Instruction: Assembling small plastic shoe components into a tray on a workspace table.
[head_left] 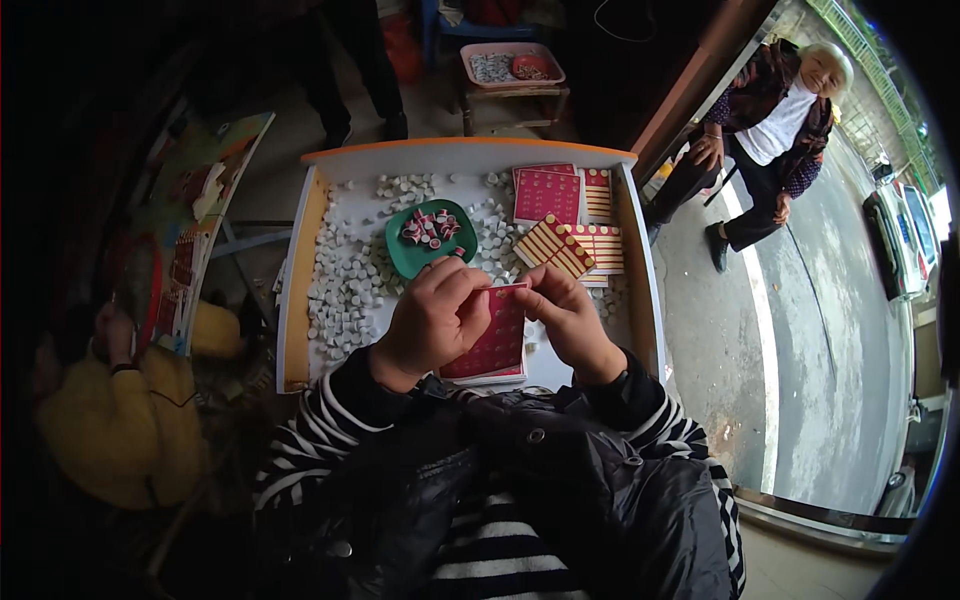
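Together pinched top edge of red card (497,335), left hand (432,318) and right hand (566,318); probably light, thin, easily bent.

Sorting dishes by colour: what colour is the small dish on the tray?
Green dish, seen best in the head view.

Both forearms enter from the lower edge. Left hand (435,318) and right hand (567,318) raised close together, fingers curled, fingertips pinched.
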